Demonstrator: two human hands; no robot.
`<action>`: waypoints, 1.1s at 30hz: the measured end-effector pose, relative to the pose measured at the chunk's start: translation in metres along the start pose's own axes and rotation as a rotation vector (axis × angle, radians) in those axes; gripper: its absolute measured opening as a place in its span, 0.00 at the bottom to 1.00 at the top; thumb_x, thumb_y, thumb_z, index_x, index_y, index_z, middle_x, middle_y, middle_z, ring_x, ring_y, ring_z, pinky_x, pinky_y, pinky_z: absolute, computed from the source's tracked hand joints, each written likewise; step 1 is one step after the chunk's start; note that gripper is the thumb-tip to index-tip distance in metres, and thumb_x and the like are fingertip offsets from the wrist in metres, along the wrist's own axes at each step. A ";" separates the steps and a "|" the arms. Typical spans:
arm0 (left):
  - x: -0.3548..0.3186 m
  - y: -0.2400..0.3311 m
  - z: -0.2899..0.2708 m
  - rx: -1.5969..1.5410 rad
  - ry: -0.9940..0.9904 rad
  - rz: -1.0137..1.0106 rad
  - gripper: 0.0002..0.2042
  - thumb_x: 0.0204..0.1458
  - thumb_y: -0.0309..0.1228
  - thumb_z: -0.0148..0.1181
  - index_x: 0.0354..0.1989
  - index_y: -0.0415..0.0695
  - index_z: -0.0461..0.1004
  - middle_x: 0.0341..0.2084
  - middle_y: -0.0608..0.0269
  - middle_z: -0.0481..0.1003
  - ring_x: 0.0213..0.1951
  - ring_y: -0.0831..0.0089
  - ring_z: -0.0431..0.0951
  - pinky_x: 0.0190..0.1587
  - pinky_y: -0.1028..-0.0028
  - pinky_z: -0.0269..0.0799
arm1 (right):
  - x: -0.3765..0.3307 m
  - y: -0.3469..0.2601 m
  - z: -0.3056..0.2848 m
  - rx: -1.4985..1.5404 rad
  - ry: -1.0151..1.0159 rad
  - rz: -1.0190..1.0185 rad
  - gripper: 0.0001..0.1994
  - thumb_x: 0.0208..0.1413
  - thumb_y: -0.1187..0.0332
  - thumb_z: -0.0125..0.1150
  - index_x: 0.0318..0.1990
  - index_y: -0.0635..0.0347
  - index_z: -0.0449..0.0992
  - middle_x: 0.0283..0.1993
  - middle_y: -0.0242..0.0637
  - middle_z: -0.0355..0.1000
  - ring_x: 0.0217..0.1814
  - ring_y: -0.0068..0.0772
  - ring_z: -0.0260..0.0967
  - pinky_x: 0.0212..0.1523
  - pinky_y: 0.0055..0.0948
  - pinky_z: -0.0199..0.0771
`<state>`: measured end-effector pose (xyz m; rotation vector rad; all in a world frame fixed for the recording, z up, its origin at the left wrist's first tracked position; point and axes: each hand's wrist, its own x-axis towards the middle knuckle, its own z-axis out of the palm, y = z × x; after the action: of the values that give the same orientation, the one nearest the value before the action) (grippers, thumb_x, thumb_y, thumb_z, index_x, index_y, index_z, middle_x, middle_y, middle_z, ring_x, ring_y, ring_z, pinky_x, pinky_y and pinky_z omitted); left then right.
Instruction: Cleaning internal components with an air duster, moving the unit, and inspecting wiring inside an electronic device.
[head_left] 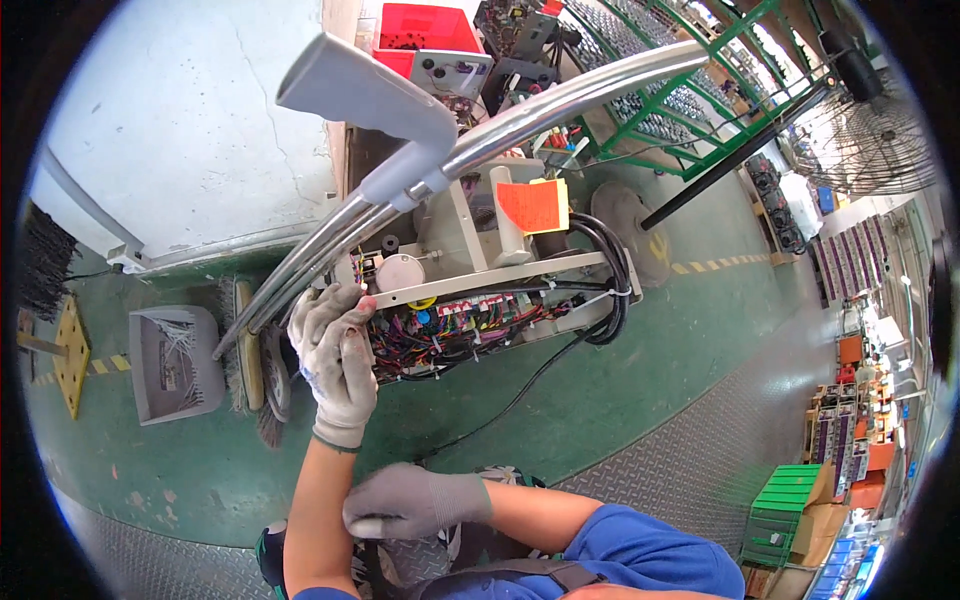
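Note:
My left hand [338, 352], in a stained white work glove, is closed over the left end of a beige metal machine frame [480, 280]. Its fingertips press at the frame's corner, beside a round whitish part [400, 272]. Below the top rail, a dense bundle of coloured wires [450, 332] shows in the frame's open side. My right hand [420, 503], in a grey glove, is curled shut low in front of me, against my left forearm. Its palm is hidden, so I cannot tell what it holds. An orange paper tag [530, 207] hangs on the frame's post.
Bent chrome tubes [560, 105] with a grey plastic end slant above the frame. Thick black cable [612, 300] is coiled at its right end. A grey dustpan [178, 400] and brushes stand left. A pedestal fan [850, 130], green rack [655, 105] and green crate [780, 510] are rightward.

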<state>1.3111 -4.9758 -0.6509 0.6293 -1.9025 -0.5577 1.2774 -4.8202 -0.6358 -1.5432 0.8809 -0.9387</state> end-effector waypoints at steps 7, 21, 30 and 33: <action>-0.001 0.001 -0.002 -0.004 0.009 -0.009 0.12 0.58 0.29 0.49 0.39 0.42 0.80 0.46 0.55 0.80 0.53 0.54 0.75 0.64 0.54 0.57 | 0.001 0.000 -0.005 0.364 -0.114 0.193 0.11 0.63 0.64 0.59 0.36 0.64 0.76 0.32 0.35 0.75 0.34 0.24 0.69 0.39 0.31 0.70; 0.001 0.000 -0.005 0.021 0.005 -0.005 0.13 0.58 0.30 0.48 0.41 0.43 0.81 0.46 0.56 0.79 0.55 0.53 0.73 0.66 0.53 0.55 | 0.018 0.004 0.009 0.787 -0.387 0.279 0.15 0.60 0.60 0.64 0.33 0.67 0.78 0.28 0.37 0.79 0.30 0.25 0.77 0.32 0.28 0.76; -0.002 -0.002 -0.001 0.026 -0.047 -0.023 0.18 0.61 0.34 0.42 0.43 0.40 0.81 0.49 0.53 0.78 0.57 0.53 0.72 0.66 0.54 0.56 | 0.015 0.011 0.009 0.785 -0.377 0.208 0.15 0.60 0.60 0.64 0.33 0.66 0.78 0.27 0.36 0.78 0.31 0.25 0.76 0.34 0.27 0.75; -0.002 -0.002 -0.001 0.016 -0.026 -0.025 0.18 0.61 0.36 0.43 0.42 0.42 0.81 0.48 0.55 0.79 0.57 0.53 0.72 0.65 0.53 0.56 | 0.015 0.012 0.008 0.709 -0.376 0.175 0.16 0.61 0.59 0.63 0.31 0.66 0.78 0.26 0.36 0.78 0.30 0.25 0.75 0.33 0.28 0.74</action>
<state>1.3134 -4.9758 -0.6529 0.6598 -1.9275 -0.5701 1.2901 -4.8329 -0.6472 -0.9602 0.3420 -0.6925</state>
